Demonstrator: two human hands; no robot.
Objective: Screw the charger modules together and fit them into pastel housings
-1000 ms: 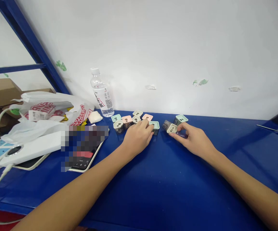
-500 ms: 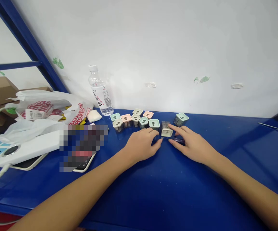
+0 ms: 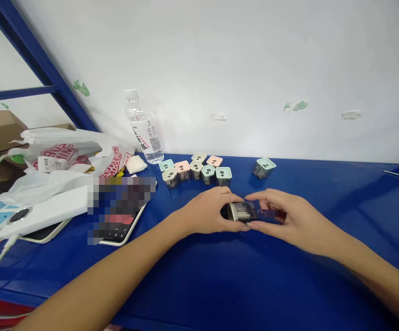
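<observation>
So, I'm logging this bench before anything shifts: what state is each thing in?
Held sharpener: on its side, gripped by the left hand
Purple piece: in the right hand, partly hidden
Grouped sharpeners: upright, holes up
Lone sharpener: upright, holes up, apart from the group
Bottle: upright, capped
Phone: face up, screen lit, partly blurred
White device: lying down
Bag: crumpled

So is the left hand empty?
No, the left hand holds a sharpener between thumb and fingers.
</observation>
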